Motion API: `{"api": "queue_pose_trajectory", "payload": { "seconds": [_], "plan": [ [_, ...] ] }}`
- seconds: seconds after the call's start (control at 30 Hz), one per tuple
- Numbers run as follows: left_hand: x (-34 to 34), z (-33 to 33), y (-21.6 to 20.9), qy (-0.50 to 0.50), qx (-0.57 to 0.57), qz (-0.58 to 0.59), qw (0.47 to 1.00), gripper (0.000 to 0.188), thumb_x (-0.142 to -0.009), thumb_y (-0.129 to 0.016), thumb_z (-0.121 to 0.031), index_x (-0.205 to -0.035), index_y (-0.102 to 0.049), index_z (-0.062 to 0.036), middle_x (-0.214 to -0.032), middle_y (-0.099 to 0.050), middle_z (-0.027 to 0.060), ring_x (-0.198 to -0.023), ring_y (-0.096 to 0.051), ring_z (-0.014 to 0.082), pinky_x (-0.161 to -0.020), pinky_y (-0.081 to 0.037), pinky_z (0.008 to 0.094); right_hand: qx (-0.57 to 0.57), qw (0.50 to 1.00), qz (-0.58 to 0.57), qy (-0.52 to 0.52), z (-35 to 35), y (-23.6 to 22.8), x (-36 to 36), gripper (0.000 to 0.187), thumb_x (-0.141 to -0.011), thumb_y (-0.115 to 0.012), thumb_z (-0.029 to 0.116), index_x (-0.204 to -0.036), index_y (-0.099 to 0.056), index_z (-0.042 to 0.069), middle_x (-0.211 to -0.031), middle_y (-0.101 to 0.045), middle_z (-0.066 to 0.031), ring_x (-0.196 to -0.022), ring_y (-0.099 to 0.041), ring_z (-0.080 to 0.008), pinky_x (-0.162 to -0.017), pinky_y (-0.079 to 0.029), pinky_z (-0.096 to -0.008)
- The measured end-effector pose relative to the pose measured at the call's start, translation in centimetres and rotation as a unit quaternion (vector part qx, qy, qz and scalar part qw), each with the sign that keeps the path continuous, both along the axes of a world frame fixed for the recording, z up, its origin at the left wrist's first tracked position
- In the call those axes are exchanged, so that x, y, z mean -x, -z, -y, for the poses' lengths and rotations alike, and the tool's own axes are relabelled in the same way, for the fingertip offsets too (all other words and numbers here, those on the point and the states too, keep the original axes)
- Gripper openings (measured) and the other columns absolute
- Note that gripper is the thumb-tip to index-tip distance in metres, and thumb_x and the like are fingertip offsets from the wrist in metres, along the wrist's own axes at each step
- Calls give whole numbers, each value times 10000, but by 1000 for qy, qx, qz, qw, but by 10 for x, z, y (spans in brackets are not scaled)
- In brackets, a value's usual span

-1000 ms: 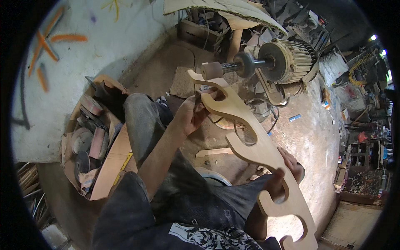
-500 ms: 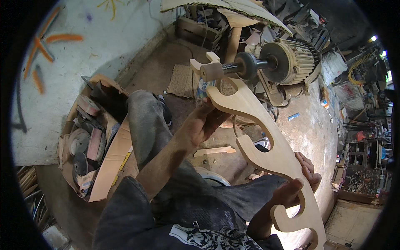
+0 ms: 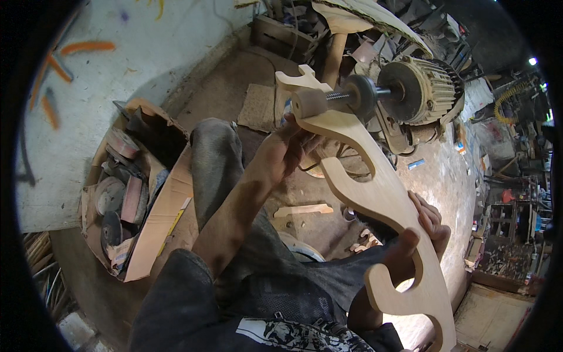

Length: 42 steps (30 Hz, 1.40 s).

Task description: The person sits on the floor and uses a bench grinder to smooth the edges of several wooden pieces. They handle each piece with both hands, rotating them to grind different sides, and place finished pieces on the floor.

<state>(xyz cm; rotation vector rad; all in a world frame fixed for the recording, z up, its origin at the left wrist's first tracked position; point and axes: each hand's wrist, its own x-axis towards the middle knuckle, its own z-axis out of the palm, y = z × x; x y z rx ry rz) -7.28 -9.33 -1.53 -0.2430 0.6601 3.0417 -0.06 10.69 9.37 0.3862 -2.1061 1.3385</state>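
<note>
A long pale wooden rack board [image 3: 375, 193] with curved, hook-shaped notches along its left edge slants across the view from the motor to the lower right. My left hand [image 3: 286, 151] is closed on one of its upper hooks, just below a small brown sanding drum [image 3: 309, 103]. Lower down, my right hand [image 3: 425, 226] grips the board, fingers around the far edge and thumb on the near side. The drum sits on a shaft from the electric motor [image 3: 419, 91] and overlaps the board's upper hooks; whether they touch is hard to tell.
To the left stands an open cardboard box [image 3: 155, 234] full of sanding discs and blocks. A thin wooden offcut [image 3: 303, 209] lies on the floor below the board. Cluttered shelves [image 3: 510, 217] line the right side, and a painted wall [image 3: 76, 146] rises at left.
The board has shifted slightly along its length and tilted, so the drum now overlaps the hook at my left hand. Both hands moved with it and kept their grip.
</note>
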Motion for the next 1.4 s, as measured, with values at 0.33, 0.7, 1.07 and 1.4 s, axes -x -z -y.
{"api": "queue_pose_trajectory", "payload": {
  "seconds": [0.33, 0.7, 1.07, 1.4],
  "plan": [
    [15, 25, 20, -11, -38, -49, 998, 378, -900, -556, -171, -1213, -434, 4, -1165, -535, 144, -1095, -544, 242, -999, -455, 352, 16, 999, 11, -43, 26, 8, 21, 342, -853, -630, 314, -872, -434, 35, -936, -622, -224, -964, -572, -285, -905, -428, -412],
    [-26, -3, -13, 80, -22, -5, 997, 383, -921, -513, -272, -1179, -463, 7, -1155, -548, 152, -1073, -550, 224, -946, -465, 332, -58, 987, -138, 51, -36, 8, -23, 550, -946, -363, 465, -830, -539, -43, -819, -616, -215, -830, -613, -315, -726, -502, -395],
    [-33, 1, 15, 87, 37, -8, 995, 609, -866, -583, -346, -1263, -394, 75, -1231, -518, 136, -1180, -478, 197, -1018, -378, 318, 21, 996, 79, -23, 34, 107, 16, 327, -827, -668, 150, -1018, -495, -51, -1142, -558, -216, -1013, -577, -268, -883, -463, -366],
    [-27, -3, 5, 11, -115, 6, 993, 397, -880, -563, -189, -1203, -453, 13, -1124, -579, 141, -1031, -589, 230, -926, -496, 331, -21, 999, -20, -17, 11, 70, -21, 386, -709, -727, -37, -1010, -486, -9, -998, -610, -232, -932, -625, -285, -789, -523, -334]
  ]
}}
